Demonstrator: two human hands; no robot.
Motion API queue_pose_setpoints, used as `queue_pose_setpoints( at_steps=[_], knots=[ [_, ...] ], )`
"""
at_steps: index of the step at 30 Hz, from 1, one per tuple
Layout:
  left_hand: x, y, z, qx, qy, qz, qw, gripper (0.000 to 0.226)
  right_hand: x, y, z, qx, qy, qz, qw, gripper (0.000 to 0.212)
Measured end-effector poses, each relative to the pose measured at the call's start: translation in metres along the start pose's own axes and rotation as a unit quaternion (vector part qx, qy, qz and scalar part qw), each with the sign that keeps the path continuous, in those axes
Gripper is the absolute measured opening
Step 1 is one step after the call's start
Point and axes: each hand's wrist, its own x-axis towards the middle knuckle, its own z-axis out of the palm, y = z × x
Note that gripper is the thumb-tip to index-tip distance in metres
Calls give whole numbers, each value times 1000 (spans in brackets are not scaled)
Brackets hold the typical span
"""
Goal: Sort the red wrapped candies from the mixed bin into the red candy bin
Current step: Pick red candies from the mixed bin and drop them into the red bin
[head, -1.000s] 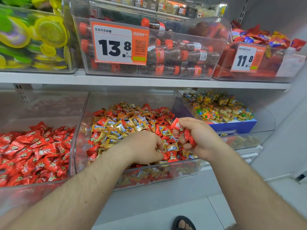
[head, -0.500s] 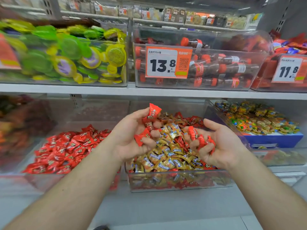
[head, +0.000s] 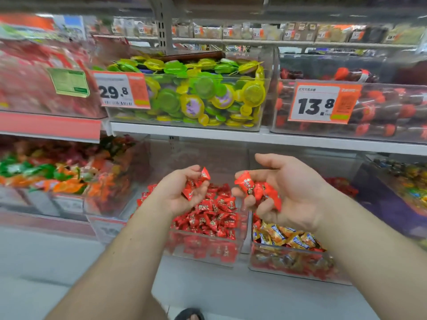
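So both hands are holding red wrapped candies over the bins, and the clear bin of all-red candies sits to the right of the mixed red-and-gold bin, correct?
Not quite. In the head view the clear bin of all-red candies sits left of the mixed red-and-gold bin. Both the left hand and right hand do hold red wrapped candies.

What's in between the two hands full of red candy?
Nothing is held between the left hand and right hand. Through the gap, the head view shows the red candy bin below, piled with red candies.
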Motion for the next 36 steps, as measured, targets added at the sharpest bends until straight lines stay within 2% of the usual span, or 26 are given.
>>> queue_pose_setpoints(
  at_steps=[4, 8, 10, 11, 14, 16, 17, 18, 20, 21, 24, 25, 27, 29, 31, 32, 33, 35, 36],
  knots=[
    [5, 5, -14, 82, 54, 30, 995, 8, 25, 6, 30, 44, 66, 0, 997, 46],
    [7, 8, -24, 153, 56, 72, 984, 19, 48, 12, 39, 76, 73, -13, 994, 53],
    [11, 8, -30, 209, 88, 98, 969, 36, 53, 15, 41, 38, 66, -12, 997, 65],
    [12, 8, -31, 229, 104, 118, 960, 36, 54, 16, 42, 3, 65, -19, 998, 68],
    [12, 9, -33, 296, 107, 189, 930, 12, 57, 23, 48, -167, 75, -69, 981, 63],
    [12, 10, -37, 342, 106, 224, 906, 12, 61, 26, 52, -332, 86, -77, 936, 51],
    [13, 11, -40, 363, 113, 229, 896, 14, 66, 28, 55, -429, 91, -70, 896, 46],
    [14, 12, -44, 379, 124, 230, 888, 17, 73, 30, 57, -532, 91, -55, 840, 50],
    [15, 15, -52, 388, 154, 234, 878, 12, 90, 35, 64, -698, 74, 8, 712, 75],
    [14, 18, -55, 379, 169, 240, 878, 12, 99, 39, 67, -738, 64, 53, 669, 82],
    [12, 26, -65, 309, 190, 249, 898, 14, 130, 50, 75, -791, 31, 141, 595, 75],
    [11, 29, -69, 293, 196, 247, 903, 17, 142, 52, 78, -794, 18, 151, 588, 68],
    [12, 34, -77, 276, 205, 240, 908, 18, 165, 57, 82, -777, 7, 151, 611, 52],
    [14, 38, -85, 269, 212, 238, 909, 13, 180, 59, 89, -722, 10, 117, 682, 53],
    [16, 42, -93, 268, 225, 245, 904, 11, 188, 53, 96, -643, 22, 24, 765, 68],
    [17, 44, -97, 271, 231, 247, 902, 12, 193, 49, 98, -617, 34, -25, 786, 71],
    [18, 46, -101, 274, 234, 245, 900, 13, 199, 43, 100, -624, 59, -67, 776, 65],
    [18, 47, -106, 283, 235, 236, 899, 18, 212, 34, 102, -691, 101, -116, 706, 57],
    [18, 48, -108, 287, 236, 234, 899, 18, 218, 33, 102, -720, 93, -118, 677, 63]
  ],
)
